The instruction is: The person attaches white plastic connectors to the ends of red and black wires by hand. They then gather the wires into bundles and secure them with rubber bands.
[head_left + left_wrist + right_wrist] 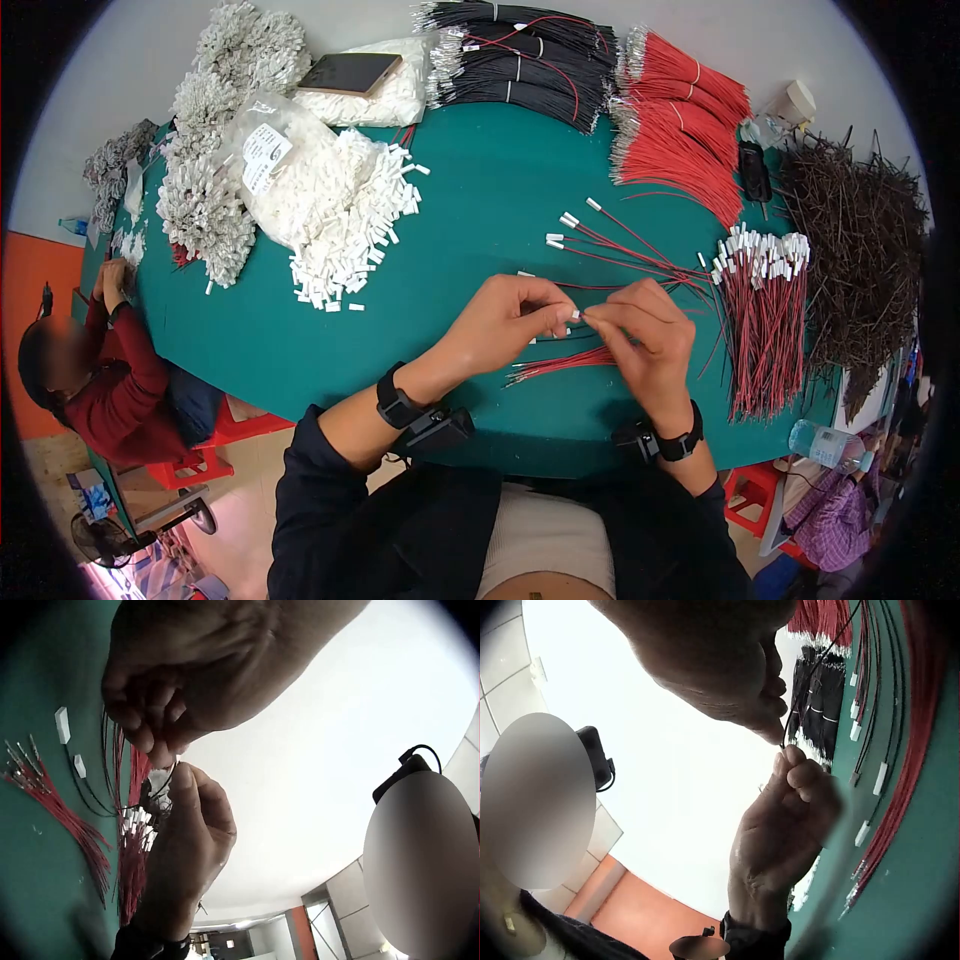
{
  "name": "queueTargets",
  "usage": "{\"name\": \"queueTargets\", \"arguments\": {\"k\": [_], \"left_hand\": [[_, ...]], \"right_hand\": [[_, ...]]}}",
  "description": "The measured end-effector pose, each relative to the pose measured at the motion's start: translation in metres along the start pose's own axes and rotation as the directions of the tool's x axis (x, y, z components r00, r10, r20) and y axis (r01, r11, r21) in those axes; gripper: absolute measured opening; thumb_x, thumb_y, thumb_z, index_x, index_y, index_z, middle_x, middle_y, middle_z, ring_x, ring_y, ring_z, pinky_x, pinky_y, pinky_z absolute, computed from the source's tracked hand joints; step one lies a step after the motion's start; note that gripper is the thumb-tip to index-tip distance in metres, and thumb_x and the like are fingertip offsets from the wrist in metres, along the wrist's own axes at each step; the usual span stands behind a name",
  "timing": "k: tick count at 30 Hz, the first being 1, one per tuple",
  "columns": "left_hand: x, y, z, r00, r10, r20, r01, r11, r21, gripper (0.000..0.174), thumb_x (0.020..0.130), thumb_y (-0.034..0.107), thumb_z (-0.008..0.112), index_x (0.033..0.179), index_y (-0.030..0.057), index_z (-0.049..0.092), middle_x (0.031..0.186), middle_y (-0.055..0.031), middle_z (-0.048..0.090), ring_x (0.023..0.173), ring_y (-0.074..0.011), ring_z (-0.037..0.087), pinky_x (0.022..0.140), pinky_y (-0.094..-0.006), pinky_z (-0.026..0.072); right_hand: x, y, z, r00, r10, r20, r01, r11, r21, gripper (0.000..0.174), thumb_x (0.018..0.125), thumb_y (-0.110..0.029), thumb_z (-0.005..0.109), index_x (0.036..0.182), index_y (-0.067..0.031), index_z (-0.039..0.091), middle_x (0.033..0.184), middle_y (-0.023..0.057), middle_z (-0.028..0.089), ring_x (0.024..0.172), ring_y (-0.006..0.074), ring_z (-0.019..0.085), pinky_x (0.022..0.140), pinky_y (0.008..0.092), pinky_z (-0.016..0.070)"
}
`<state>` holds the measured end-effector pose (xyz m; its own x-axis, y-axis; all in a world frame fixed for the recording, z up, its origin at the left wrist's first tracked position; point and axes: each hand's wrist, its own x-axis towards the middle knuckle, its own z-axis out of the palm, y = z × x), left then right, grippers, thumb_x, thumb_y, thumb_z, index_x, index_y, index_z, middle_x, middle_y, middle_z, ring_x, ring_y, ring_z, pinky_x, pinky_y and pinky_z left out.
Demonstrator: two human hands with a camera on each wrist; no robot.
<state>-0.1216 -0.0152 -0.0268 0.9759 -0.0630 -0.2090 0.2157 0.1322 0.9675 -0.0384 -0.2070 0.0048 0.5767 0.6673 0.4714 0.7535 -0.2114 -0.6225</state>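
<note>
L hand (pixel 505 320) pinches 1 white connector (pixel 576 315), R hand (pixel 645 335) 1 black wire (pixel 815 675).

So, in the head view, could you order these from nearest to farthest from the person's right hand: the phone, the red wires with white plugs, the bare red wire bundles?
Measured from the right hand:
1. Red wires with white plugs, just to its right.
2. Bare red wire bundles, at the table's far edge.
3. Phone, far back on the left, lying on a white bag.
</note>
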Motion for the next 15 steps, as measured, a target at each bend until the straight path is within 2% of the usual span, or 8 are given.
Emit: {"name": "queueTargets", "arguments": {"k": [2, 4, 9, 12, 14, 15], "left_hand": [[0.001, 0.003, -0.002, 0.999, -0.018, -0.05, 0.019, 0.999, 0.027, 0.02, 0.099, 0.017, 0.065, 0.1, -0.0017, 0.072, 0.082, -0.0017, 0.067, 0.078, -0.007, 0.06, 0.073, -0.0234, 0.0489], [0.002, 0.002, -0.006, 0.998, 0.001, -0.069, 0.002, 0.999, 0.047, 0.02, 0.099, 0.017, 0.065, 0.1, -0.0018, 0.072, 0.083, -0.0018, 0.067, 0.078, -0.0068, 0.06, 0.072, -0.0231, 0.0487], [0.003, -0.001, -0.009, 0.995, 0.018, -0.102, -0.01, 0.997, 0.078, 0.021, 0.099, 0.018, 0.066, 0.1, -0.0013, 0.072, 0.082, -0.0015, 0.068, 0.077, -0.0062, 0.06, 0.07, -0.0225, 0.0479], [0.003, 0.0, -0.009, 0.992, 0.011, -0.122, 0.008, 0.988, 0.156, 0.021, 0.098, 0.018, 0.067, 0.102, -0.002, 0.072, 0.08, -0.0003, 0.067, 0.075, -0.0057, 0.059, 0.067, -0.0228, 0.0472], [0.004, 0.001, -0.009, 0.973, 0.09, -0.213, -0.016, 0.946, 0.325, 0.018, 0.096, 0.016, 0.068, 0.102, -0.0004, 0.072, 0.079, -0.0031, 0.069, 0.071, -0.0073, 0.06, 0.065, -0.0238, 0.0468], [0.005, -0.001, -0.009, 0.972, 0.092, -0.214, -0.017, 0.945, 0.326, 0.018, 0.096, 0.016, 0.068, 0.102, -0.0004, 0.072, 0.079, -0.0031, 0.069, 0.071, -0.0073, 0.06, 0.065, -0.0238, 0.0468]], "right_hand": [[0.002, 0.003, 0.0, 1.0, 0.024, -0.02, -0.024, 1.0, 0.005, 0.015, 0.073, 0.0, 0.079, 0.086, -0.0029, 0.073, 0.08, 0.0076, 0.066, 0.076, 0.0247, 0.063, 0.068, 0.0352, 0.0488], [0.003, 0.007, -0.002, 1.0, 0.001, -0.028, -0.004, 0.997, -0.083, 0.015, 0.073, -0.001, 0.08, 0.086, -0.0041, 0.073, 0.081, 0.007, 0.066, 0.075, 0.0243, 0.062, 0.071, 0.035, 0.0472], [0.002, 0.011, -0.005, 1.0, 0.007, -0.021, -0.009, 0.997, -0.076, 0.016, 0.072, -0.002, 0.08, 0.087, -0.0046, 0.073, 0.082, 0.006, 0.067, 0.077, 0.0239, 0.062, 0.073, 0.0355, 0.0461], [0.005, 0.015, -0.003, 0.998, -0.051, -0.028, 0.046, 0.986, -0.158, 0.017, 0.072, -0.002, 0.079, 0.087, -0.004, 0.072, 0.083, 0.0064, 0.066, 0.079, 0.0243, 0.062, 0.074, 0.037, 0.0467], [0.006, 0.013, -0.001, 0.995, -0.09, -0.052, 0.077, 0.973, -0.217, 0.018, 0.072, -0.002, 0.079, 0.088, -0.0037, 0.071, 0.084, 0.0067, 0.066, 0.081, 0.0244, 0.062, 0.074, 0.038, 0.047], [0.009, 0.01, -0.002, 0.992, -0.093, -0.091, 0.065, 0.96, -0.271, 0.018, 0.072, -0.001, 0.078, 0.088, -0.0035, 0.071, 0.086, 0.0073, 0.066, 0.081, 0.0253, 0.062, 0.074, 0.0382, 0.0474]]}}
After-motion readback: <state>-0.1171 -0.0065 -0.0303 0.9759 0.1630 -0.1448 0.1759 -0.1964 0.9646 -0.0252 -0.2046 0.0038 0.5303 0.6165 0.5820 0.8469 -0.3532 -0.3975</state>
